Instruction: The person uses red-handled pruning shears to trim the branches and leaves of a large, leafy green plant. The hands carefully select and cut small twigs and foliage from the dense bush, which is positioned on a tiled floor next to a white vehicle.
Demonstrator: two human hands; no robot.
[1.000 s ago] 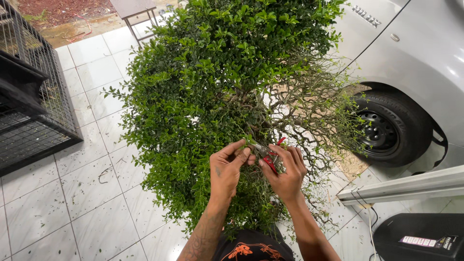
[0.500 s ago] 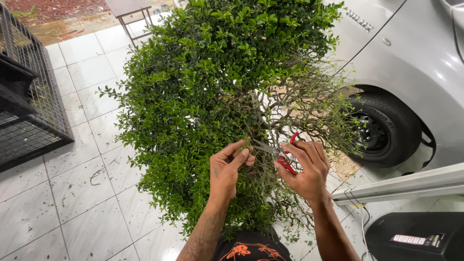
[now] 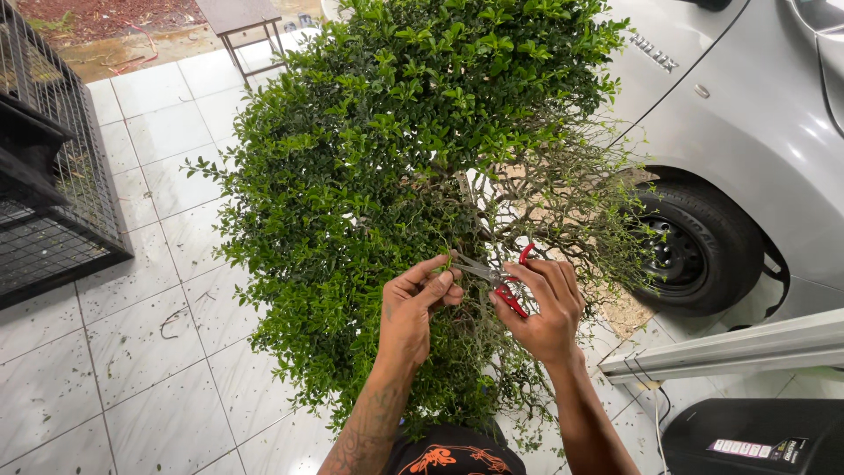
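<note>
Trimming job on the big leafy shrub (image 3: 387, 176), and here's how I'd handle this cut from where I'm watching. My right hand (image 3: 545, 308) is closed around the red-handled pruning snips (image 3: 501, 280), with the blades pointing left into the thin bare twigs (image 3: 545, 202) on the shrub's right side. My left hand (image 3: 413, 308) is pinched shut on a small sprig right at the blade tips — thumb and fingers together, so nothing loose there.

My take on doing it well: I'd keep the left hand's fingertips back from the blades, since they sit very close to the tips. I'd pull the sprig lightly taut so the cut is clean, not a tear. These twigs look wiry and tangled, so I'd want to be sure only one stem sits between the blades before squeezing. I can't tell exactly how far the blades are open; they're partly hidden by foliage.

Relative to the shrub: both hands are at its near lower edge, just right of the dense green mass, where leaves give way to bare branching. The snips lie between the two hands, touching the right, almost touching the left. The silver car (image 3: 756, 132) and its wheel (image 3: 694, 251) sit to the shrub's right — near, but apart. A wire cage (image 3: 53, 193) stands well off to its left on the tiled floor (image 3: 132, 369).
</note>
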